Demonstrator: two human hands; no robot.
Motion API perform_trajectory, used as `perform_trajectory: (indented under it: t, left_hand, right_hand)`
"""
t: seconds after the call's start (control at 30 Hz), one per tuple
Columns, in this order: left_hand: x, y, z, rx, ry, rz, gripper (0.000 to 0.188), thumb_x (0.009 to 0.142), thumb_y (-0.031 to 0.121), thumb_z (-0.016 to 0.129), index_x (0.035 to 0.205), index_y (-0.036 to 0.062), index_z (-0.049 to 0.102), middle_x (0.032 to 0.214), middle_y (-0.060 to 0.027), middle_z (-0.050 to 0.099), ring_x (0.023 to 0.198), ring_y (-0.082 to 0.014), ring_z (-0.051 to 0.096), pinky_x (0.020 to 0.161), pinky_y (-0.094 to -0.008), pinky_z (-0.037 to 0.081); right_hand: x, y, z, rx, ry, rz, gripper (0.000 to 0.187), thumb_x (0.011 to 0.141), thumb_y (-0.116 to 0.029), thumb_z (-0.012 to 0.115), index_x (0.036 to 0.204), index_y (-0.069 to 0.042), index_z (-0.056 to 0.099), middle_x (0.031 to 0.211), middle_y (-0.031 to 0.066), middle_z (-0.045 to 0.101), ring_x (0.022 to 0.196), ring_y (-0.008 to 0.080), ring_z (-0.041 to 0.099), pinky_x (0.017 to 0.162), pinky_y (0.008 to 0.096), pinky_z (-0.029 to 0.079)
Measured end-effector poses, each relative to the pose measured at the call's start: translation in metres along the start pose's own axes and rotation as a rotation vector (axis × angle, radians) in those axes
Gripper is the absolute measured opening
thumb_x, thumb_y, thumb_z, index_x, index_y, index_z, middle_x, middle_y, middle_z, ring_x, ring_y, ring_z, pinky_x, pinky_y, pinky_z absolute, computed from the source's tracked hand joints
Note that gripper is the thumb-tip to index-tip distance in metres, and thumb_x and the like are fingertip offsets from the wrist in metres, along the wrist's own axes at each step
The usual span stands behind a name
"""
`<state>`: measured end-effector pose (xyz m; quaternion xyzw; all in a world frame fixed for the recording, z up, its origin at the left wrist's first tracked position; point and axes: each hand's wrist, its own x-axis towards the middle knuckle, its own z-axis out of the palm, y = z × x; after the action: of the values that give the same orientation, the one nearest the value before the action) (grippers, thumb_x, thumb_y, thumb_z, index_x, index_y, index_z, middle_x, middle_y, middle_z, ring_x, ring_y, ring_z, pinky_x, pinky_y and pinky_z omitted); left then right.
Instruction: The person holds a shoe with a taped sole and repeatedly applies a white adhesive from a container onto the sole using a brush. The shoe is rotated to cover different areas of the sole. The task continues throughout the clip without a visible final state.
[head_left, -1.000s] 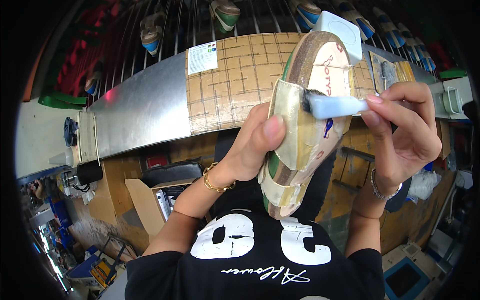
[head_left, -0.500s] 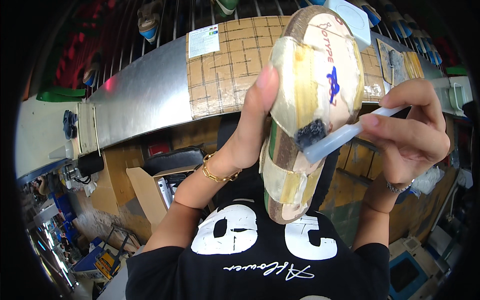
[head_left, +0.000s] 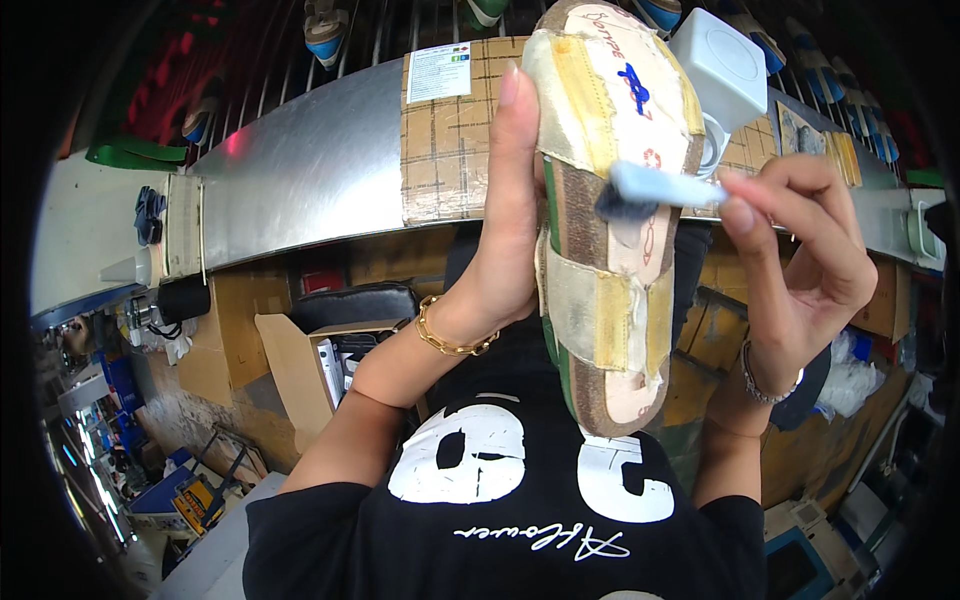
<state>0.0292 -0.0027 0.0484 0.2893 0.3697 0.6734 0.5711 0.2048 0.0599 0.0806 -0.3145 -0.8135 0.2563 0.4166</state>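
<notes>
One strapped shoe (head_left: 612, 250): overlapping the carton (head_left: 435, 165) from its near side; the left hand (head_left: 507, 235) is gripping it, most fingers hiding behind. One pale-handled brush (head_left: 660, 187): showing before the carton's near edge; the right hand (head_left: 805, 240) is pinching it between thumb and fingertips. One white container (head_left: 720, 65): standing toward the carton's right end.

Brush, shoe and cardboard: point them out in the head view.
Brush (head_left: 660, 188): head view, on its pale handle.
Shoe (head_left: 592, 243): head view, on the brown part of its underside.
Cardboard (head_left: 450, 150): head view, on its patterned face below the white label.
</notes>
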Motion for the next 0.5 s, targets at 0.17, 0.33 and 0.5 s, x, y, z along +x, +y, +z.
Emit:
perform_trajectory:
  t: [0.17, 0.33, 0.5]
  left_hand:
    - [-0.002, 0.0, 0.004, 0.028, 0.038, 0.032, 0.089, 0.098, 0.077, 0.023, 0.141, 0.0025, 0.048, 0.123, -0.0125, 0.065, 0.107, -0.0154, 0.066, 0.092, -0.0318, 0.056]
    - [-0.002, 0.002, 0.001, 0.029, -0.016, 0.01, 0.092, 0.096, 0.079, 0.022, 0.141, 0.0032, 0.048, 0.124, -0.0133, 0.065, 0.108, -0.0175, 0.067, 0.093, -0.0334, 0.056]
    - [0.0, 0.0, -0.01, 0.037, -0.096, -0.003, 0.089, 0.096, 0.077, 0.027, 0.149, 0.0076, 0.042, 0.139, -0.0118, 0.059, 0.12, -0.0207, 0.063, 0.102, -0.0361, 0.053]
  right_hand:
    - [0.007, 0.002, 0.007, -0.068, 0.138, -0.236, 0.021, 0.075, 0.007, 0.077, 0.095, 0.002, 0.078, 0.092, 0.0093, 0.062, 0.083, 0.0164, 0.057, 0.071, 0.0261, 0.042]
    - [0.006, 0.004, -0.001, -0.012, 0.024, -0.277, 0.028, 0.067, 0.008, 0.079, 0.093, 0.0, 0.079, 0.092, 0.0105, 0.062, 0.082, 0.0175, 0.057, 0.069, 0.026, 0.042]
    - [0.003, 0.009, -0.012, 0.057, -0.155, -0.224, 0.03, 0.061, 0.005, 0.079, 0.09, -0.001, 0.079, 0.091, 0.0114, 0.061, 0.082, 0.0183, 0.057, 0.068, 0.0257, 0.041]
